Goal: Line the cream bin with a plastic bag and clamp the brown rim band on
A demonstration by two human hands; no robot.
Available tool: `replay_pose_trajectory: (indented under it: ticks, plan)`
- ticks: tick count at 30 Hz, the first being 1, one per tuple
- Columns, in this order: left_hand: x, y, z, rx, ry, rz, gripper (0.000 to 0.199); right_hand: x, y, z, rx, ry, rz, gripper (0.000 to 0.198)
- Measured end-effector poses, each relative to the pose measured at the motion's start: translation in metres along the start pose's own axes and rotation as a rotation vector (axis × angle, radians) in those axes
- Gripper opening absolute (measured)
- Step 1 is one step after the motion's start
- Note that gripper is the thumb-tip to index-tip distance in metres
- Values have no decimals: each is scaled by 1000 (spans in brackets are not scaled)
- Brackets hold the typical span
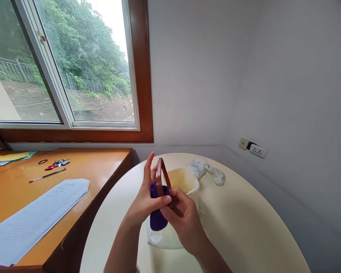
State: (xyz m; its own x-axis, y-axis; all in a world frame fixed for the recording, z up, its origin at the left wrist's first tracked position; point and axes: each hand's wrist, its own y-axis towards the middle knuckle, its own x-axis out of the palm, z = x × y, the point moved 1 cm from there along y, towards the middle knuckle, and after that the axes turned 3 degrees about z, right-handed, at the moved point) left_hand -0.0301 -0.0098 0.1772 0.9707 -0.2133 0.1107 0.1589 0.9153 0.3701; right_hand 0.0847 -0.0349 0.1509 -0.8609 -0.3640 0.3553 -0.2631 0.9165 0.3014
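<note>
A glossy reddish-brown rectangular loop [159, 172] stands nearly upright between my hands. Dark purple soft cloth [158, 220] passes around its lower part and hangs below my fingers. My left hand [142, 204] is closed on the loop and the cloth, thumb across the front, with one finger pointing up behind. My right hand [186, 218] pinches near the lower right end of the loop; its fingertips partly hide what they grip. Just beyond my hands is a pale bin [191, 182] lined with a thin translucent plastic bag [161, 240].
A knotted clear plastic bag [207, 170] lies on the round cream table [238, 227] behind the bin. The orange-brown desk [102, 167] at left holds paper sheets [45, 216], a pen [47, 175], and keys [58, 163]. A wall socket [258, 150] is at right.
</note>
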Motion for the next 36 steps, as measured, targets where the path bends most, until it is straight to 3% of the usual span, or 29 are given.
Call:
replay_pose_trajectory:
  ticks: [5,11,17,21,28,36]
  plan:
    - [0,2,-3,19,-15,11,111,-2,4,5,65,125,25,25]
    - [-4,6,-6,49,19,-63,111,-6,10,17,126,283,18,31]
    - [-5,5,-5,32,83,-118,114,-6,13,20,187,435,-34,18]
    - [-8,1,-5,17,111,-132,117,-10,14,5,220,510,56,26]
    - [-10,-9,-1,-69,278,-247,122,-34,20,-3,204,632,342,33]
    - [-3,-9,-1,-152,494,-356,125,-24,13,-6,198,571,321,32]
